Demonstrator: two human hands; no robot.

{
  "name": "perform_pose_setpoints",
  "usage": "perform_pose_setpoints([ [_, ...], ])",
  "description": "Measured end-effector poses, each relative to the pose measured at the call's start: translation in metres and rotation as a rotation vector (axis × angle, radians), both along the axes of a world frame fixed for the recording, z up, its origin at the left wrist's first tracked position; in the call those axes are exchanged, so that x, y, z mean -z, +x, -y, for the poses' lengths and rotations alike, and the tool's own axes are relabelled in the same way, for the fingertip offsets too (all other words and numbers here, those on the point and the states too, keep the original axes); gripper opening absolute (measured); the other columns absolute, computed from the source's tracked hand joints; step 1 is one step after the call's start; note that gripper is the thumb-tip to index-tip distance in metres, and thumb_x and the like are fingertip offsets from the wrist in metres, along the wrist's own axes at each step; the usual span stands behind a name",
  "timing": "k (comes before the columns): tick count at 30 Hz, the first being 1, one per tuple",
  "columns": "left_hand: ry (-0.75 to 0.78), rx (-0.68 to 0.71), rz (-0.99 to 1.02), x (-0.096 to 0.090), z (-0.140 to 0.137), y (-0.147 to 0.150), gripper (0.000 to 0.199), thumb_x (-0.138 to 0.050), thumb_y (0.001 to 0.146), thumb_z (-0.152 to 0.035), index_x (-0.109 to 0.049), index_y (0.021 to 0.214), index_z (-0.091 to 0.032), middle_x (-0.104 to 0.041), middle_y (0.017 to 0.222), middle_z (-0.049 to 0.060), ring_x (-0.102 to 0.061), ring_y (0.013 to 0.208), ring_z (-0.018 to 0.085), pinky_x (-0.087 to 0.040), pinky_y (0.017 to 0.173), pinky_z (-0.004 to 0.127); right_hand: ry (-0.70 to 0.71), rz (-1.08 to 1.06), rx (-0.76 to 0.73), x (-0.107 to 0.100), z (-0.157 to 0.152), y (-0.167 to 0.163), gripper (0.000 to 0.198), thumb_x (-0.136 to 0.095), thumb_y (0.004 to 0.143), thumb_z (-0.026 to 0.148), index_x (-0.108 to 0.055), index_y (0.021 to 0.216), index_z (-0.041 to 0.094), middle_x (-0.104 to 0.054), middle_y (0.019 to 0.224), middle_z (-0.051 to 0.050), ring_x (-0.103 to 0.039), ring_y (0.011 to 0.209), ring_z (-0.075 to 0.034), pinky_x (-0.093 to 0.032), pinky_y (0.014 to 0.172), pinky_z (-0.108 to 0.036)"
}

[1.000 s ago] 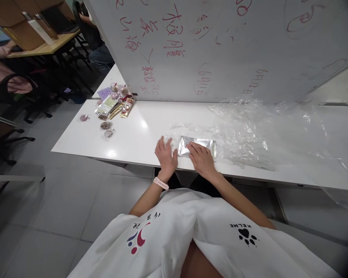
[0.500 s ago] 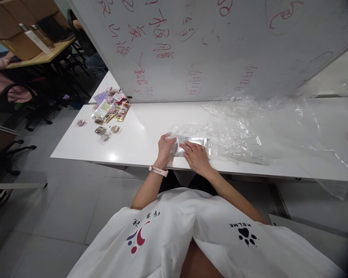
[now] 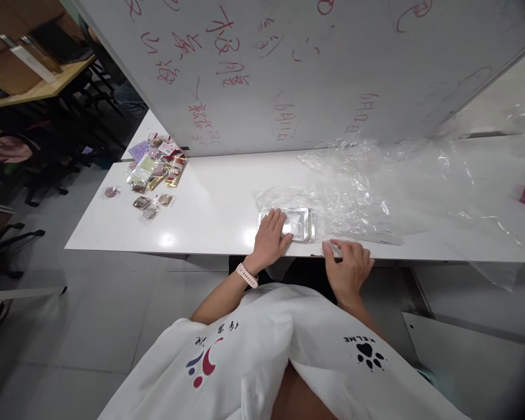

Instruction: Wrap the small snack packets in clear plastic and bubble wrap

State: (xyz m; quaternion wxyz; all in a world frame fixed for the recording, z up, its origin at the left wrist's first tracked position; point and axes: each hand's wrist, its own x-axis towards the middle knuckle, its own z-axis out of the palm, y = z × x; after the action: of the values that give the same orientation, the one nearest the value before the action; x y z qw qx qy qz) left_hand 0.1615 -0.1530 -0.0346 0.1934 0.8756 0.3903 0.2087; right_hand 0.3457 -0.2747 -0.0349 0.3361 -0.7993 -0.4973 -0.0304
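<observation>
Reading from the left, I note a scatter of small snack packets [image 3: 154, 175] at the far end of the white counter [image 3: 210, 201], well apart from the work. Nearer the middle, the left hand [image 3: 269, 239] lies flat on the left part of a silvery foil pouch [image 3: 298, 223], its fingers [image 3: 275, 220] spread and pressing down rather than closed round anything. The pouch lies near the counter's front edge, at the left edge of a crumpled clear plastic sheet [image 3: 376, 186]. Just right of it, the right hand [image 3: 347, 265] rests at the counter edge, fingers [image 3: 331, 249] loosely curled on the plastic's near margin; whether they pinch it I cannot tell. I judge the step to be flattening or wrapping the pouch; the next move calls for a firm hold on the film while the left hand pins the pouch.
</observation>
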Motion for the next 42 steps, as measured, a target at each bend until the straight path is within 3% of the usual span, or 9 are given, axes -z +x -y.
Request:
perform_pose_setpoints([
  [4,0.086,-0.006,-0.034,0.004,0.0,0.002,0.058,-0.039,0.103,-0.044,-0.034,0.153,-0.016,-0.037,0.16,0.019,-0.025,0.153,0.032,-0.027,0.123,0.057,0.044,-0.025,-0.055,-0.011,-0.03,0.004,0.047,-0.047,0.098,0.052,-0.065,0.125,0.019,-0.06,0.13,-0.02,-0.051,0.122,-0.04,-0.04,0.1,-0.061],
  [7,0.109,-0.018,-0.067,0.005,0.0,0.005,0.058,-0.045,0.1,-0.039,-0.037,0.152,-0.014,-0.041,0.157,0.02,-0.028,0.152,0.033,-0.026,0.123,0.059,0.048,0.005,-0.399,-0.021,-0.073,-0.012,0.045,-0.037,0.103,0.041,-0.057,0.137,0.019,-0.056,0.142,-0.015,-0.045,0.136,-0.031,-0.035,0.112,-0.052],
  [11,0.062,-0.004,-0.064,0.005,-0.002,-0.001,0.059,-0.053,0.094,-0.027,-0.038,0.149,-0.01,-0.048,0.151,0.022,-0.029,0.152,0.034,-0.025,0.123,0.06,-0.174,0.058,-0.846,-0.02,-0.1,-0.024,0.05,-0.03,0.105,0.038,-0.044,0.151,0.023,-0.05,0.151,-0.01,-0.045,0.14,-0.026,-0.035,0.116,-0.049],
  [18,0.071,0.249,0.144,-0.011,-0.013,-0.033,0.064,-0.052,0.095,-0.023,-0.024,0.153,-0.02,-0.027,0.163,0.02,-0.025,0.154,0.027,-0.041,0.116,0.05,-0.308,0.073,-1.077,-0.01,-0.1,0.005,0.087,-0.06,0.09,0.062,-0.026,0.16,0.025,-0.028,0.164,-0.012,-0.027,0.151,-0.032,-0.03,0.12,-0.056],
  [22,0.178,0.37,0.033,-0.008,-0.031,-0.04,0.059,-0.048,0.097,-0.019,-0.029,0.152,-0.019,-0.045,0.154,0.018,-0.041,0.146,0.025,-0.04,0.118,0.049,-0.283,-0.02,-1.169,-0.011,-0.103,0.02,0.07,-0.056,0.095,0.047,-0.032,0.158,0.03,-0.035,0.162,-0.008,-0.034,0.149,-0.029,-0.033,0.119,-0.054],
  [28,0.204,0.255,-0.013,0.005,-0.04,-0.035,0.039,-0.052,0.099,-0.033,-0.05,0.134,-0.015,-0.062,0.135,0.017,-0.057,0.129,0.028,-0.047,0.106,0.046,-0.119,-0.075,-0.957,-0.007,-0.082,0.022,0.047,-0.041,0.102,0.038,-0.05,0.146,0.025,-0.053,0.149,-0.009,-0.046,0.141,-0.026,-0.039,0.114,-0.049],
  [32,0.076,0.085,0.011,-0.015,-0.053,-0.024,0.035,-0.052,0.099,-0.043,-0.057,0.124,-0.019,-0.072,0.107,0.01,-0.068,0.097,0.024,-0.05,0.084,0.035,-0.092,-0.107,-0.773,-0.017,-0.095,0.019,0.04,-0.039,0.102,0.041,-0.064,0.127,0.023,-0.07,0.123,-0.01,-0.065,0.112,-0.026,-0.051,0.096,-0.043],
  [36,-0.113,-0.033,0.071,-0.043,-0.094,-0.005,0.033,-0.061,0.093,-0.05,-0.064,0.109,-0.022,-0.067,0.078,0.001,-0.059,0.068,0.016,-0.037,0.064,0.025,-0.127,-0.273,-0.639,-0.033,-0.142,0.028,0.037,-0.043,0.1,0.047,-0.066,0.114,0.022,-0.073,0.097,-0.006,-0.067,0.084,-0.021,-0.05,0.075,-0.033],
  [42,-0.19,-0.15,-0.021,-0.04,-0.155,0.025,0.026,-0.068,0.089,-0.046,-0.068,0.09,-0.02,-0.066,0.08,0.005,-0.057,0.078,0.021,-0.038,0.07,0.029,-0.132,0.023,-0.372,-0.033,-0.192,0.031,0.034,-0.046,0.099,0.04,-0.069,0.115,0.019,-0.064,0.123,-0.015,-0.057,0.109,-0.03,-0.045,0.09,-0.044],
])
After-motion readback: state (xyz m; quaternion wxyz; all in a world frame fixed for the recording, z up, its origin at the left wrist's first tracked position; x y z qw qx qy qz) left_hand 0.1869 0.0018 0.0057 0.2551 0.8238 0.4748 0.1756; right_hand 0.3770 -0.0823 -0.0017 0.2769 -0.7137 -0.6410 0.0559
